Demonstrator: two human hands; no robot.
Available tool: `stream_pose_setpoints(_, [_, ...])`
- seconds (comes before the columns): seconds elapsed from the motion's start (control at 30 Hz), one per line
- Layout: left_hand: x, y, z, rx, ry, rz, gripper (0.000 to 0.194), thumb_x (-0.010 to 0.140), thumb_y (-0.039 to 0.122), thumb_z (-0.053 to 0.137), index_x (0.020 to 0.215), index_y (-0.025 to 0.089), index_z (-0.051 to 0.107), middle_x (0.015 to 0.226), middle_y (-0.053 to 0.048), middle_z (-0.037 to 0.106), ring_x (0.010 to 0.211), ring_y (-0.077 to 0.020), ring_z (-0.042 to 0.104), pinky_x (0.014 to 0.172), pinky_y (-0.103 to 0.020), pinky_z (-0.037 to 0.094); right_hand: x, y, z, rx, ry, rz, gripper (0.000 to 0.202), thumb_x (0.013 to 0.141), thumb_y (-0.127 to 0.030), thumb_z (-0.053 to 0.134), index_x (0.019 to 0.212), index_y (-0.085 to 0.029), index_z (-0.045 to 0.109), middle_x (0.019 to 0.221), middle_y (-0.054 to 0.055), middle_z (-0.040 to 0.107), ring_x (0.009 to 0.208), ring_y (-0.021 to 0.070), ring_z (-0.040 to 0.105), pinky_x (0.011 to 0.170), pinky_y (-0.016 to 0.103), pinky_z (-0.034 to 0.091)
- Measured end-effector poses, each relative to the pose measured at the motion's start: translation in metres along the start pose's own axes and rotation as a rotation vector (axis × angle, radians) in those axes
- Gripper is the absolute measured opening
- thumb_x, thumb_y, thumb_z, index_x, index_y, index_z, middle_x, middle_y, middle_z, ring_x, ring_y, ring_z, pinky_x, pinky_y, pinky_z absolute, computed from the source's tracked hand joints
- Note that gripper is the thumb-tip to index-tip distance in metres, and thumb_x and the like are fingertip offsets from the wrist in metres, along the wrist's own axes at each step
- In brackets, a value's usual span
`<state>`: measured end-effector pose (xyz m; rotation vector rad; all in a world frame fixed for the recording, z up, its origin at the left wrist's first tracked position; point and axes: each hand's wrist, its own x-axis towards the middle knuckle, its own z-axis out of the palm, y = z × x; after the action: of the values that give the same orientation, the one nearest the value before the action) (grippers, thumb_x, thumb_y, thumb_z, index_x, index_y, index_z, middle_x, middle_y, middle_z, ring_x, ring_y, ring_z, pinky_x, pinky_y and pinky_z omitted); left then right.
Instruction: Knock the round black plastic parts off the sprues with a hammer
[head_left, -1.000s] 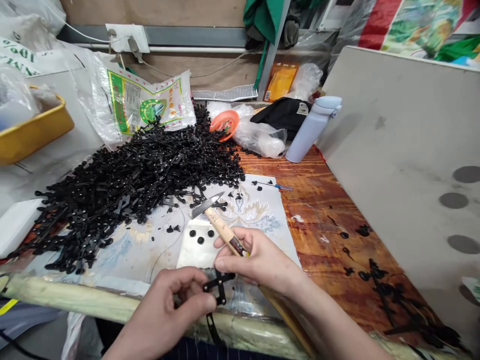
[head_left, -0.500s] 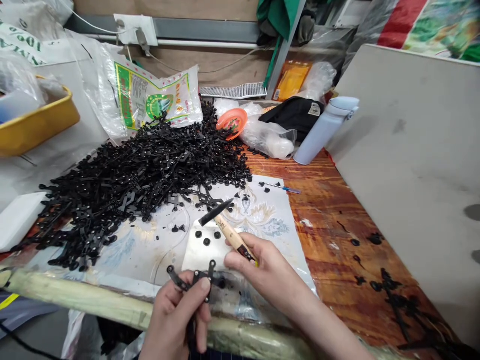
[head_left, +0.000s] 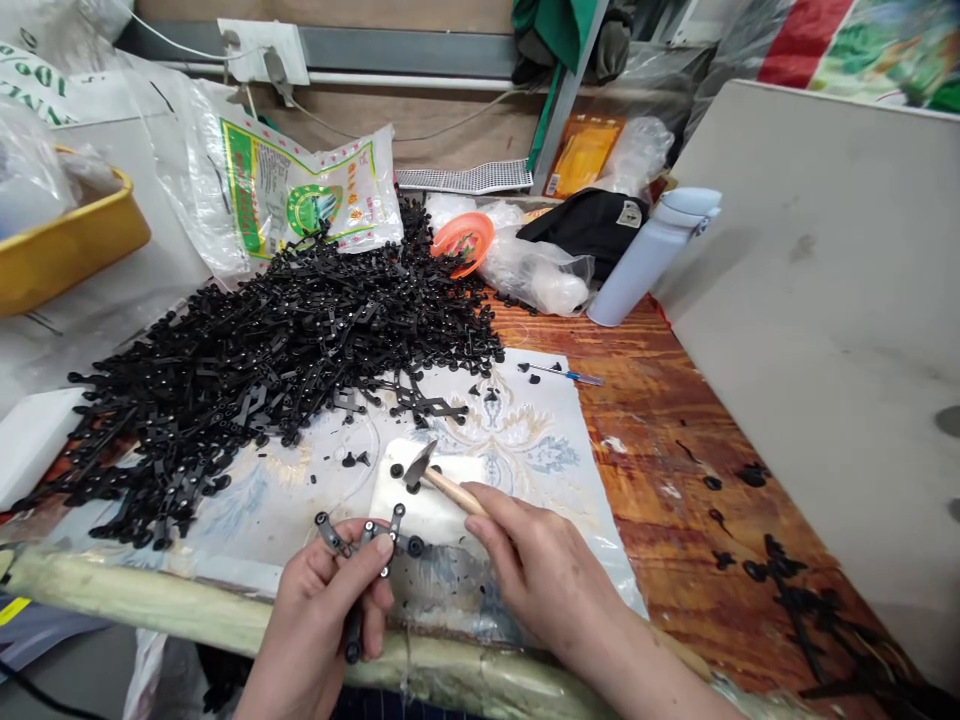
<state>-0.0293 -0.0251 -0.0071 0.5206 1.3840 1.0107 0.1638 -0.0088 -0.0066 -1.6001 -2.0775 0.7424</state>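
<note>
"Where's the black linkage (head_left: 395, 524)?"
"Pinched in the left grip (head_left: 330, 595); the right grip (head_left: 534, 560) clasps the hammer (head_left: 455, 493)."
"Risk?"
"A loose pinch could let it pivot, so any blow might land askew."

Bright, even, fairly cool light fills the view, seemingly from overhead. The pale blue bottle (head_left: 649, 260) throws a soft-edged shadow on the grey panel (head_left: 817, 270). A mild sheen lies on the reddish wood surface (head_left: 622, 400), and pale highlights catch the printed plastic bag (head_left: 307, 195). Within the dark heap of black parts (head_left: 322, 320), small glints stand out while fine detail merges. The hammer (head_left: 454, 490) looks slightly soft. Wide-angle stretching pulls at the yellow bin (head_left: 82, 240) and the panel near the edges.
</note>
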Motion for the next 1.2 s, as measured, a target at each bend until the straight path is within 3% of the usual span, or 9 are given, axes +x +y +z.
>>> stream_pose_setpoints(0.2, [0.015, 0.004, 0.001, 0.000, -0.025, 0.050, 0.033, 0.065, 0.039, 0.078, 0.067, 0.017, 0.055, 0.041, 0.005, 0.059, 0.024, -0.0043, 0.041, 0.029, -0.013, 0.027, 0.001, 0.001, -0.010, 0.095, -0.058, 0.074, 0.029, 0.093, -0.027, 0.038, 0.107, -0.023, 0.064, 0.071, 0.003, 0.067, 0.067, 0.0192, 0.064, 0.062, 0.030, 0.047])
stream_pose_setpoints(0.43, [0.026, 0.011, 0.014, 0.044, -0.073, 0.067, 0.035, 0.066, 0.039, 0.076, 0.059, 0.018, 0.050, 0.041, 0.005, 0.058, 0.024, -0.0050, 0.039, 0.027, -0.014, 0.027, -0.004, 0.009, -0.012, 0.176, -0.024, 0.123, 0.030, 0.095, -0.031, 0.038, 0.109, -0.022, 0.062, 0.068, 0.000, 0.063, 0.058, 0.0151, 0.054, 0.054, 0.026, 0.040])
stream_pose_setpoints(0.6, [0.032, 0.009, 0.014, 0.068, -0.086, 0.042, 0.037, 0.068, 0.038, 0.075, 0.052, 0.016, 0.051, 0.035, 0.005, 0.051, 0.025, -0.0034, 0.035, 0.028, -0.014, 0.026, -0.005, 0.013, -0.014, 0.188, -0.002, 0.133, 0.027, 0.094, -0.031, 0.039, 0.101, -0.022, 0.064, 0.072, 0.001, 0.066, 0.064, 0.0166, 0.059, 0.060, 0.027, 0.042])
stream_pose_setpoints(0.8, [0.033, 0.006, 0.014, 0.053, -0.069, 0.065, 0.033, 0.067, 0.036, 0.077, 0.059, 0.016, 0.052, 0.042, 0.005, 0.058, 0.024, -0.0034, 0.038, 0.028, -0.014, 0.026, -0.005, 0.014, -0.014, 0.172, -0.006, 0.137, 0.028, 0.094, -0.030, 0.038, 0.103, -0.023, 0.064, 0.077, 0.003, 0.068, 0.070, 0.0188, 0.063, 0.063, 0.030, 0.045])
stream_pose_setpoints(1.2, [0.030, 0.006, 0.014, 0.077, -0.069, 0.053, 0.031, 0.069, 0.035, 0.077, 0.068, 0.017, 0.051, 0.044, 0.005, 0.060, 0.025, -0.0040, 0.041, 0.028, -0.013, 0.028, -0.006, 0.017, -0.013, 0.122, 0.041, 0.101, 0.027, 0.093, -0.024, 0.041, 0.103, -0.026, 0.066, 0.067, 0.001, 0.066, 0.062, 0.0177, 0.063, 0.056, 0.028, 0.042])
